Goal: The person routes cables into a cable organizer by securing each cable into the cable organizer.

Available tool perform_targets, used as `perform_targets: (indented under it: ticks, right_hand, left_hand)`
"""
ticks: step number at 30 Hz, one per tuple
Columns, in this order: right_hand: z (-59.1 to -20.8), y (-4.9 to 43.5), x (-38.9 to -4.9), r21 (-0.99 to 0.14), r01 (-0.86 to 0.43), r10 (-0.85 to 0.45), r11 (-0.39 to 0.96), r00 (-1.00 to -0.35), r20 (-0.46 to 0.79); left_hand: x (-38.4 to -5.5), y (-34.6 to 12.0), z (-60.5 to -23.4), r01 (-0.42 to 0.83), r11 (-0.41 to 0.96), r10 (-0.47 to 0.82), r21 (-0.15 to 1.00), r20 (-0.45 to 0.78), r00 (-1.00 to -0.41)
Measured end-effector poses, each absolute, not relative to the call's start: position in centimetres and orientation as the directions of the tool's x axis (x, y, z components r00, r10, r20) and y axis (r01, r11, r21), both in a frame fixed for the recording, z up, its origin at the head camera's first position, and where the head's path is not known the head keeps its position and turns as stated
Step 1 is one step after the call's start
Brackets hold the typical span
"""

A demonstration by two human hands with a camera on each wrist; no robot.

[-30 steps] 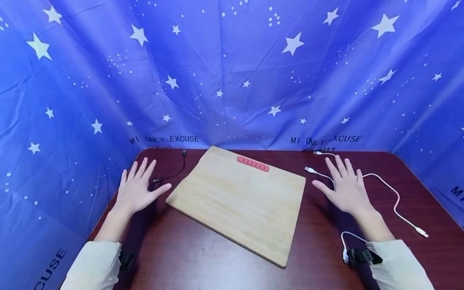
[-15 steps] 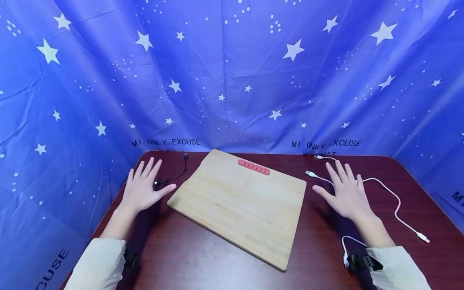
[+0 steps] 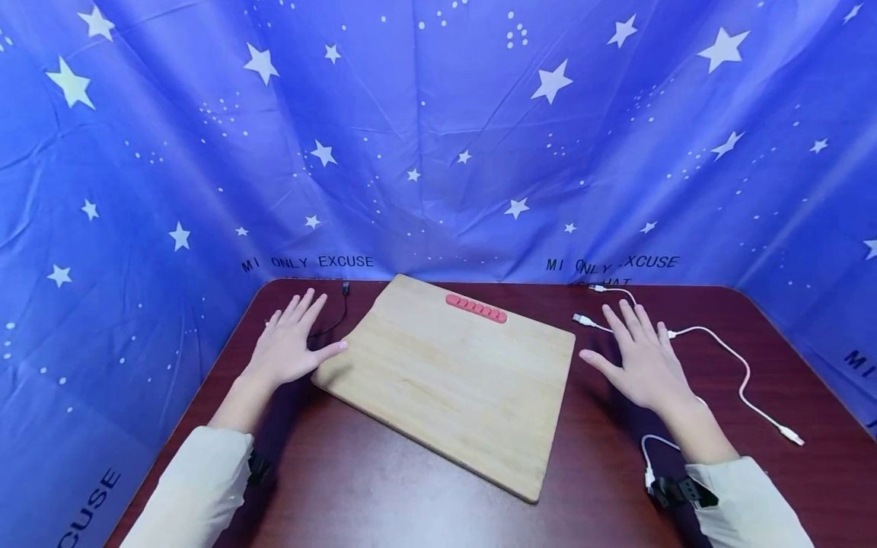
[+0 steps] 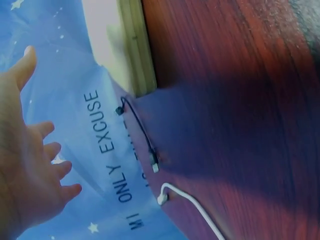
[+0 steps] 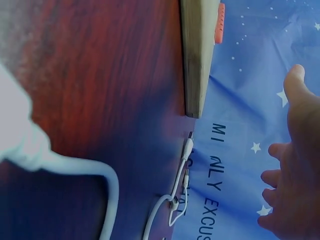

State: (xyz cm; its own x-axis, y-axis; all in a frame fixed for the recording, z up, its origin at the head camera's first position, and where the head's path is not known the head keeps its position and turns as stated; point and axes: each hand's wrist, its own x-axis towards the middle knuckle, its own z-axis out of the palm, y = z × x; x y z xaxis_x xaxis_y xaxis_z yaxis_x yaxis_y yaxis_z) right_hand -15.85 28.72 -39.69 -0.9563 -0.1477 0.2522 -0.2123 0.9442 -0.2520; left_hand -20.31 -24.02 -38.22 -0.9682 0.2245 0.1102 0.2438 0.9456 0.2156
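Note:
My left hand [image 3: 284, 350], fingers spread, hovers over the left side of the table, with its thumb tip overlapping the left edge of a wooden board [image 3: 452, 388] in the head view. Behind that hand lies a short black USB cable [image 4: 141, 125], partly hidden in the head view. A red cable clip strip [image 3: 476, 308] with several slots sits near the board's far edge. My right hand [image 3: 644, 369] is also spread and holds nothing. It hovers right of the board, over white USB cables [image 3: 743, 373] that it partly covers. The left wrist view shows the hand raised above the tabletop.
The dark red wooden table [image 3: 384, 487] reaches back to a blue star-printed curtain [image 3: 438, 137] that encloses the back and sides. Another white cable end [image 3: 649, 476] lies by the right wrist. In the left wrist view a white cable [image 4: 192, 200] lies beyond the black one.
My left hand has moved right, so its thumb now overlaps the board's edge. My right hand has shifted slightly left. The board, the clip strip and the cables stay in place.

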Motion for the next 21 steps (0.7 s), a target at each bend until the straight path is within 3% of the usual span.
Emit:
perform_targets:
  ticks: [7,14,21]
  right_hand:
    - [-40.1,27.9,-15.1,-0.255,-0.241,-0.177,0.937,-0.952,0.248]
    - [-40.2,26.2,-14.4,-0.407,-0.283,-0.237,0.868,-0.958,0.162]
    - [-40.1,24.6,-14.1,-0.418,-0.337,-0.301,0.843,-0.941,0.152]
  left_hand:
    - [-21.6,-22.8,-38.3,0.309,0.930,0.293,0.201,0.106,-0.950]
    - [-22.2,-21.8,-38.6,0.373,0.907,0.358,0.196,0.108,-0.927]
    - [-23.0,-20.8,-39.4,0.502,0.850,0.481,0.160,0.149,-0.864]
